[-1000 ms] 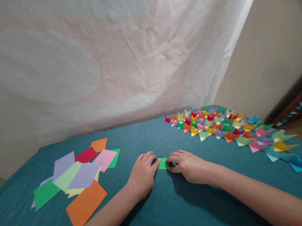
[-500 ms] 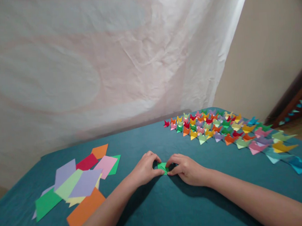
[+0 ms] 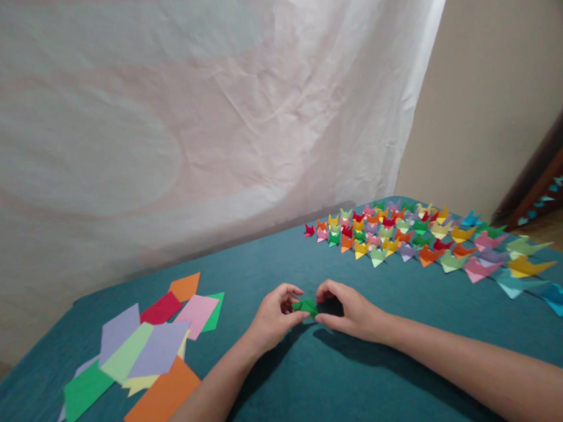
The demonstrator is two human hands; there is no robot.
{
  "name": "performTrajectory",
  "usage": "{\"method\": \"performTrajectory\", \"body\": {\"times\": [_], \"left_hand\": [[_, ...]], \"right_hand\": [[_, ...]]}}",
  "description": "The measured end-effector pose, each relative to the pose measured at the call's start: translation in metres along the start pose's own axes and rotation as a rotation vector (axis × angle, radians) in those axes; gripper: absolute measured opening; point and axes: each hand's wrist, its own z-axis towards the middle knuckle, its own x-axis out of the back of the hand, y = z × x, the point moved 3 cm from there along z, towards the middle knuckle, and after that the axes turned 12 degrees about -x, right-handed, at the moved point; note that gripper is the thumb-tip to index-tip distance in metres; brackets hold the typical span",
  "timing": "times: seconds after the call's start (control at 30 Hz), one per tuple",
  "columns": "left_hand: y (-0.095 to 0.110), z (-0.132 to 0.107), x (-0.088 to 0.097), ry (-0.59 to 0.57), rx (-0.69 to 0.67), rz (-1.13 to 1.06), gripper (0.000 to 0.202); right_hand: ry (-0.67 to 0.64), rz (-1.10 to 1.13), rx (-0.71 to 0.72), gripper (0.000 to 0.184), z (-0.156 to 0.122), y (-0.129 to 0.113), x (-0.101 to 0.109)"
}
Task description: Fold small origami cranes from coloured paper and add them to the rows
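Observation:
A small folded piece of green paper (image 3: 305, 307) is held just above the teal cloth, tilted up so that its creased layers show. My left hand (image 3: 277, 314) grips its left end, thumb in front and fingers curled behind. At the paper's right end is my right hand (image 3: 348, 311), its thumb and forefinger curved and apart with a gap between them. The right thumb tip is at or very near the paper's lower right edge; whether it touches, I cannot tell.
Loose sheets of coloured paper, among them an orange sheet (image 3: 163, 396) and a pink sheet (image 3: 198, 315), overlap at the left. Rows of small folded paper birds (image 3: 430, 254) stand at the right. The teal tablecloth (image 3: 247, 268) runs back to a pale hanging sheet (image 3: 203, 133).
The green paper lay flatter between both hands; now it is lifted and tilted in my left hand. My right fingers have spread apart at its right end. The view has shifted slightly.

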Motion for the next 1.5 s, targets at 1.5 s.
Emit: {"method": "performTrajectory", "body": {"times": [1.5], "left_hand": [[0.017,-0.011,-0.010,-0.159,-0.411,0.678,0.011]], "right_hand": [[0.054,-0.548,0.404,0.013,-0.004,-0.013,-0.004]]}}
